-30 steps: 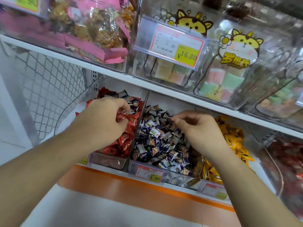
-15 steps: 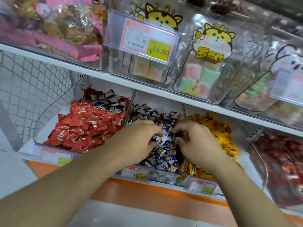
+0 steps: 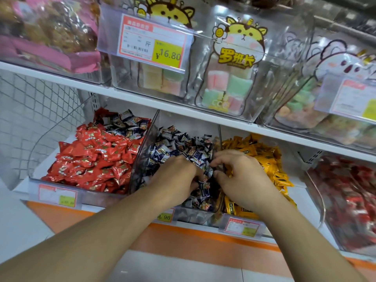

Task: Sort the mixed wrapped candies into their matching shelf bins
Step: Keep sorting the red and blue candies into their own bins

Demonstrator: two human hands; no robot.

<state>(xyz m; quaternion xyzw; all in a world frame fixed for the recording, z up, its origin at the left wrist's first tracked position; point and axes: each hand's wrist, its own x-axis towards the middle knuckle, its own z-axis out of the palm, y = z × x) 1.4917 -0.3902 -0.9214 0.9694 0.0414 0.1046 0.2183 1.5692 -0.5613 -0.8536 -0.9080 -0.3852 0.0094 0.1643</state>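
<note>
Both hands work low in the centre of the frame, in the middle bin (image 3: 142,159) of navy-wrapped candies (image 3: 179,145). The left hand (image 3: 175,180) has its fingers curled down into the pile, apparently gathering pieces; what they grip is hidden. The right hand (image 3: 238,176) sits at the divider beside the yellow candies (image 3: 270,159), fingers bent and pinching near a navy wrapper (likely a stray). At left centre, more navy strays (image 3: 126,123) lie atop the red candies (image 3: 95,159), still unsorted.
</note>
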